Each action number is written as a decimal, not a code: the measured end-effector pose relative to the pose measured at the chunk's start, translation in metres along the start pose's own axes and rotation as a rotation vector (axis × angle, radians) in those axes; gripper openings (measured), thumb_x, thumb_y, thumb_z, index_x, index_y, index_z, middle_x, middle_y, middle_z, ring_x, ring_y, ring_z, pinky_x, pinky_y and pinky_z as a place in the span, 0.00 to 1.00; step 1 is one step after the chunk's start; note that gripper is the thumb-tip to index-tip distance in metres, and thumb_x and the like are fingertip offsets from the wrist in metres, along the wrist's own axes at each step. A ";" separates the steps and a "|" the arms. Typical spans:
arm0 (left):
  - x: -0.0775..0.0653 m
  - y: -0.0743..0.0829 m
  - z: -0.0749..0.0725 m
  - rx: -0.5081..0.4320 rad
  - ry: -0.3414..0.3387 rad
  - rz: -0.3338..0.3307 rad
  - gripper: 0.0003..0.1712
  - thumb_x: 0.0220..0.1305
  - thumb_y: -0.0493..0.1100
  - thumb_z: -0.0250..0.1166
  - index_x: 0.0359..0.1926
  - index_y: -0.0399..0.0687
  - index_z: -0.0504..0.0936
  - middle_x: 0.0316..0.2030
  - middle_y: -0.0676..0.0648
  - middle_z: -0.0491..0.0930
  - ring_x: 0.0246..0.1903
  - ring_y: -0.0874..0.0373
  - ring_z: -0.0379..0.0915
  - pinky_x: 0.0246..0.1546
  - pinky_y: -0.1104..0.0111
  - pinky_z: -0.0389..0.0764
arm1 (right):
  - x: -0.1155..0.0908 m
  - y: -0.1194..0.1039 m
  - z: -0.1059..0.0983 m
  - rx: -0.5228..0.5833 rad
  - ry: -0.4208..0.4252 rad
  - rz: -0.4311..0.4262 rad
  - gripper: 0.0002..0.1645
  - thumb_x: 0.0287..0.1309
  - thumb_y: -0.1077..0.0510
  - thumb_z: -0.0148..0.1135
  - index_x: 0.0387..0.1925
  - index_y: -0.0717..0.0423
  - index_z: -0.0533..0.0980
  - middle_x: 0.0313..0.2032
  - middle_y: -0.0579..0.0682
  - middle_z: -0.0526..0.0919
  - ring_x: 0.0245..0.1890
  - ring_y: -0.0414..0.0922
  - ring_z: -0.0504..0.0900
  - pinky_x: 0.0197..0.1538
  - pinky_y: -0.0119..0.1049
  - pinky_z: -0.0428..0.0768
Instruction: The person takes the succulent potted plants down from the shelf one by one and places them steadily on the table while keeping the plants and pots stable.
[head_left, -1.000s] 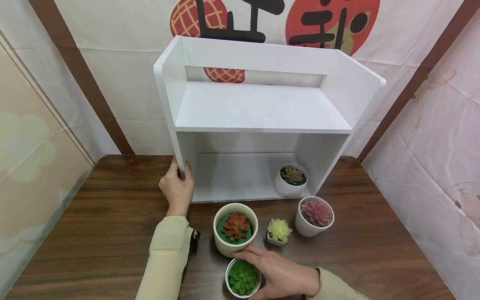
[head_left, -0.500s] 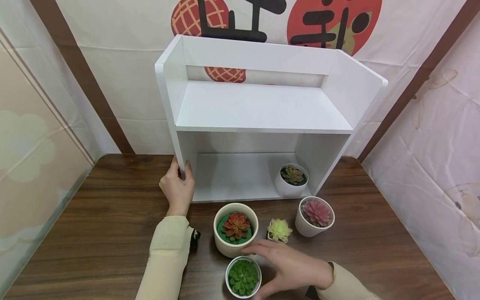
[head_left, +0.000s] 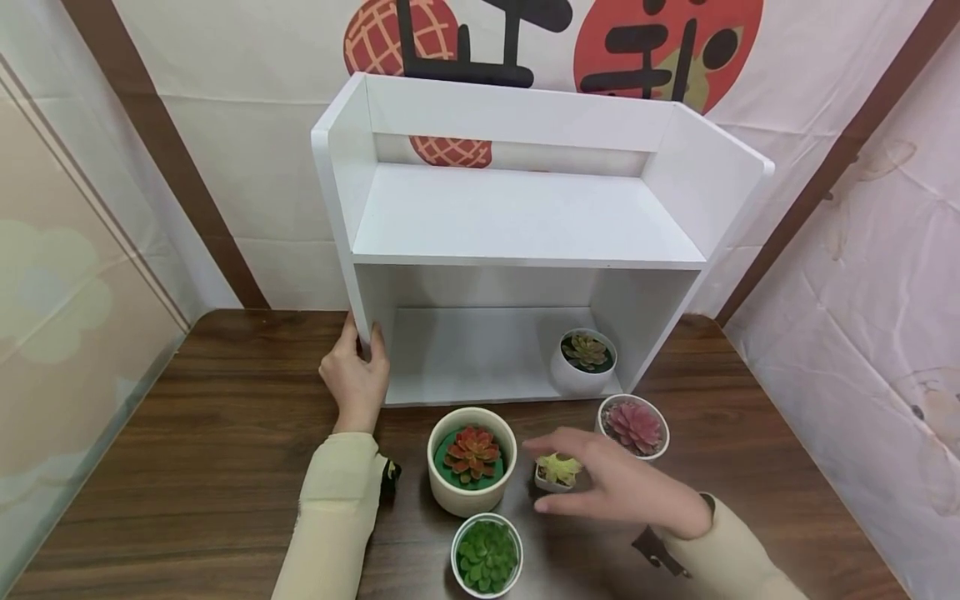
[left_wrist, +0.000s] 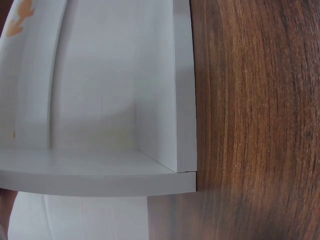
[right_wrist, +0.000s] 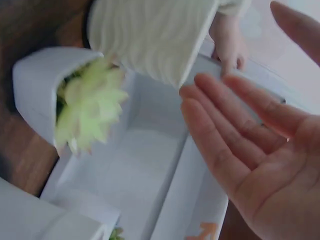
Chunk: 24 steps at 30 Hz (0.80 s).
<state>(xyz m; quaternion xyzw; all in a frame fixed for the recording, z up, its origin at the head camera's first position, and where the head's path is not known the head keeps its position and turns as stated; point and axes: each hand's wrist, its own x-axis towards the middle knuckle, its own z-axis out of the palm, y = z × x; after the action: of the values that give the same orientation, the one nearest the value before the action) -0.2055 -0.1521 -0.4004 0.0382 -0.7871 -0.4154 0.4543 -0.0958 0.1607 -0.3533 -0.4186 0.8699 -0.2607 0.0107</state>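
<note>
My left hand [head_left: 355, 379] grips the left side panel of a white two-tier shelf [head_left: 525, 215], with the panel between thumb and fingers. My right hand [head_left: 626, 483] has its fingers spread over a small yellow-green potted succulent [head_left: 557, 472], partly covering it in the head view. In the right wrist view, that succulent's white pot [right_wrist: 37, 90] stands apart from my fingers, and the palm holds nothing. A red succulent in a cream pot [head_left: 468, 497] stands to its left. Closer to me is a green succulent [head_left: 486, 557] in a white pot.
A pink succulent [head_left: 633, 425] in a white pot stands just right of my right hand. On the lower tier's right end sits an olive-green succulent [head_left: 585, 353] in a round white pot. The shelf stands on a dark wooden table [head_left: 210, 450] before a printed cloth backdrop.
My right hand has let go of the green succulent's pot and moved right and away from me, over the yellow-green succulent. My left hand has stayed on the shelf panel.
</note>
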 end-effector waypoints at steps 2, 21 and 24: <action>0.000 0.000 0.000 -0.001 0.002 0.000 0.17 0.61 0.38 0.63 0.50 0.36 0.80 0.38 0.33 0.85 0.28 0.37 0.81 0.28 0.47 0.74 | 0.000 0.004 -0.006 0.007 0.035 0.017 0.31 0.56 0.43 0.66 0.57 0.54 0.74 0.50 0.45 0.81 0.50 0.40 0.79 0.52 0.37 0.76; -0.001 -0.001 -0.002 0.003 -0.004 -0.006 0.18 0.62 0.38 0.63 0.52 0.37 0.80 0.37 0.34 0.85 0.26 0.37 0.81 0.28 0.48 0.74 | 0.030 0.041 -0.049 -0.090 0.236 0.443 0.37 0.52 0.51 0.69 0.60 0.64 0.70 0.56 0.62 0.76 0.54 0.57 0.76 0.54 0.52 0.74; -0.001 0.000 -0.002 0.004 -0.009 -0.012 0.18 0.62 0.38 0.63 0.52 0.37 0.80 0.38 0.34 0.85 0.28 0.37 0.81 0.30 0.47 0.75 | 0.035 0.045 -0.051 -0.113 0.253 0.491 0.38 0.52 0.50 0.69 0.60 0.66 0.69 0.57 0.64 0.74 0.58 0.59 0.73 0.58 0.55 0.70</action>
<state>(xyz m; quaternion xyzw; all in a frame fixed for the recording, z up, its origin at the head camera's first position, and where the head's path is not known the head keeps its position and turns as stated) -0.2037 -0.1529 -0.4009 0.0419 -0.7899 -0.4166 0.4481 -0.1631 0.1812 -0.3230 -0.1596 0.9528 -0.2516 -0.0583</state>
